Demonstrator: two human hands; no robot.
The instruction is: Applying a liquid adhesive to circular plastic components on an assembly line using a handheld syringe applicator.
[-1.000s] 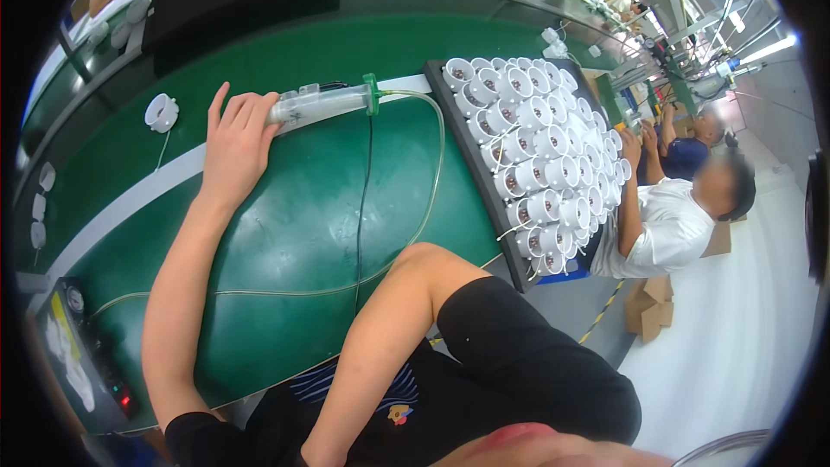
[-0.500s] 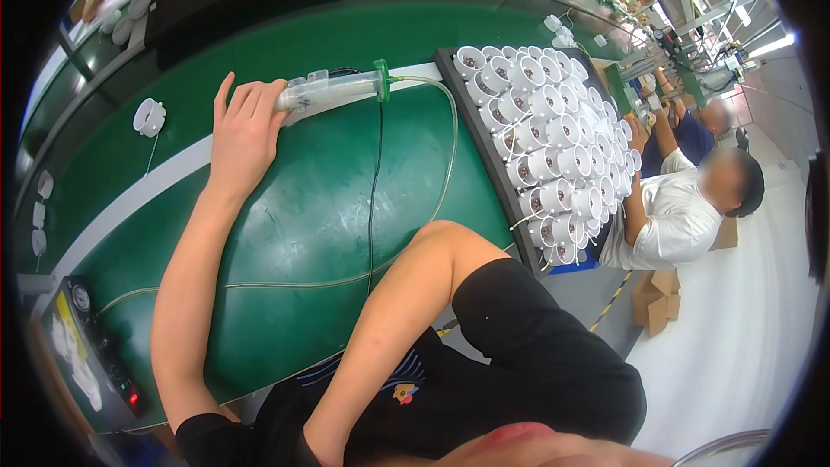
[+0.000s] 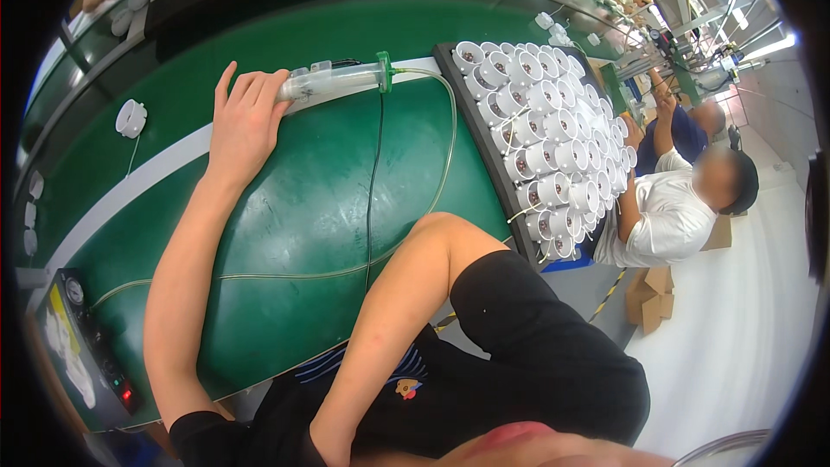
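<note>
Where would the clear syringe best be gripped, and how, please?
Probably the middle of the clear syringe's barrel, coming from its near side: it is slim, straight and runs crosswise, the left hand is at one end, and the green cap with its hose takes the other.

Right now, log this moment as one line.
left hand: holding clear syringe | right hand: out of view | white cups: massed on black tray

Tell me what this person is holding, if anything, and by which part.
The left hand is at the end of the clear syringe away from its green cap; gripping or merely touching, I can't tell. The right hand is out of view.
</note>
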